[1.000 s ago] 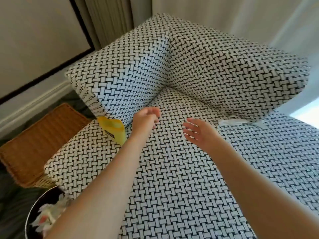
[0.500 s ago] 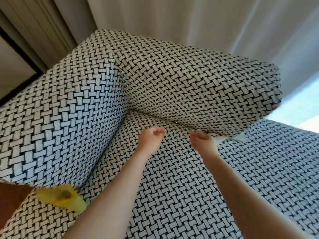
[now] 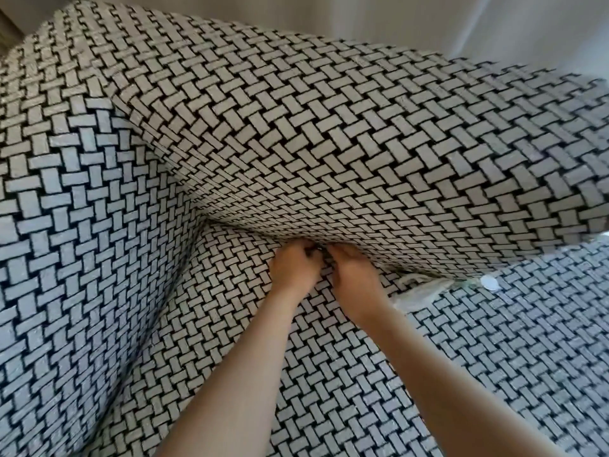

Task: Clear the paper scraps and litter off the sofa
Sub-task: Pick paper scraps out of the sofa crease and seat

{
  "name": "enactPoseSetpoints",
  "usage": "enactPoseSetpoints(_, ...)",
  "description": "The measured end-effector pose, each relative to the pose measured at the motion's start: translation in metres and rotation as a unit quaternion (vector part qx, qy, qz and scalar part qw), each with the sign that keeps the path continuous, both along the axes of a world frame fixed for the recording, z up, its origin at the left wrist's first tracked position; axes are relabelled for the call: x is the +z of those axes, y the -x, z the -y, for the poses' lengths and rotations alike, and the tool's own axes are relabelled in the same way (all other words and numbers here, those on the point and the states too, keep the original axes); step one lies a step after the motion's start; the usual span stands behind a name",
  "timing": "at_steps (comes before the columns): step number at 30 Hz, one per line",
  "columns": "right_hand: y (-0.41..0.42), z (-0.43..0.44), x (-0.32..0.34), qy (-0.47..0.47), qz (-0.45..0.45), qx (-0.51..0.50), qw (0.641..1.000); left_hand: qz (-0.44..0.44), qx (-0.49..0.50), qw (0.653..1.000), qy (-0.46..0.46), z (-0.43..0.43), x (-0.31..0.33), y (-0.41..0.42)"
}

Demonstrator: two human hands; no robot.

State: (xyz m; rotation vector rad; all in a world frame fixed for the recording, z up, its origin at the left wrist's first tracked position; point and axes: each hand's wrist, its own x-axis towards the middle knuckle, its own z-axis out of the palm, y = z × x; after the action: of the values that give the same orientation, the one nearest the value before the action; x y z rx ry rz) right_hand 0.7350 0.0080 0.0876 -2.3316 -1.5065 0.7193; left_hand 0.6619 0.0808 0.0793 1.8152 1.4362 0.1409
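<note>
Curled knuckles-up, the left hand [image 3: 295, 268] and the right hand [image 3: 354, 277] worked side by side, almost touching, at the fold along the back edge of the seat [image 3: 494, 374]. Their fingertips were buried under the cushion above, so it could not be told whether either pinched a scrap or merely dug into the gap.

Black-and-white woven fabric covered the whole sofa [image 3: 230, 341]. Its back cushion [image 3: 329, 143] bulged forward and overhung the seat's back edge, while a side cushion [image 3: 82, 225] closed off the left corner.

A crumpled, whitish see-through wrapper [image 3: 421, 290] lay half tucked under the back cushion on that same back edge, just beside the right wrist, its long side running along the fold. Farther right along the edge sat a small round white scrap [image 3: 490, 283], apart from the wrapper.

Both pieces lay to the right of the hands, with the right hand plainly the nearer. Reaching them would likely call for a sideways slide along the fold rather than a deeper push into it.
</note>
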Motion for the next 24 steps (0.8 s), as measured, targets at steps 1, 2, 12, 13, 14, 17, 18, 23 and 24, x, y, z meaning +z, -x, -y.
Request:
enactPoseSetpoints(1, 0.003, -0.004, -0.004, 0.018, 0.009, 0.008, 1.000, -0.034, 0.005, 0.999, -0.027, 0.000, -0.006, -0.003)
enactPoseSetpoints(2, 0.006, -0.006, -0.007, 0.038, 0.018, 0.014, 0.999, -0.041, 0.027, 0.997, -0.052, 0.002, -0.011, -0.005)
enactPoseSetpoints(12, 0.003, -0.028, -0.010, 0.127, 0.116, 0.046, 0.984, -0.142, 0.040, 0.984, -0.102, -0.004, -0.022, 0.004)
enactPoseSetpoints(13, 0.003, -0.032, -0.008, 0.130, 0.126, 0.054, 0.982, -0.133, 0.042, 0.984, -0.107, -0.004, -0.023, 0.005)
enactPoseSetpoints(14, 0.003, -0.036, -0.006, 0.132, 0.132, 0.062, 0.980, -0.107, 0.055, 0.986, -0.118, -0.005, -0.024, 0.007)
enactPoseSetpoints(17, -0.002, -0.045, 0.004, 0.134, 0.147, 0.080, 0.977, 0.035, 0.105, 0.986, -0.128, -0.004, -0.023, 0.018)
enactPoseSetpoints(18, -0.004, -0.047, 0.005, 0.131, 0.155, 0.089, 0.975, 0.077, 0.120, 0.983, -0.118, -0.002, -0.021, 0.020)
enactPoseSetpoints(23, -0.005, -0.048, 0.005, 0.131, 0.167, 0.115, 0.970, 0.203, 0.245, 0.948, -0.015, -0.002, -0.006, 0.026)
enactPoseSetpoints(24, -0.007, -0.047, 0.003, 0.124, 0.167, 0.117, 0.971, 0.231, 0.280, 0.932, 0.019, -0.003, -0.005, 0.026)
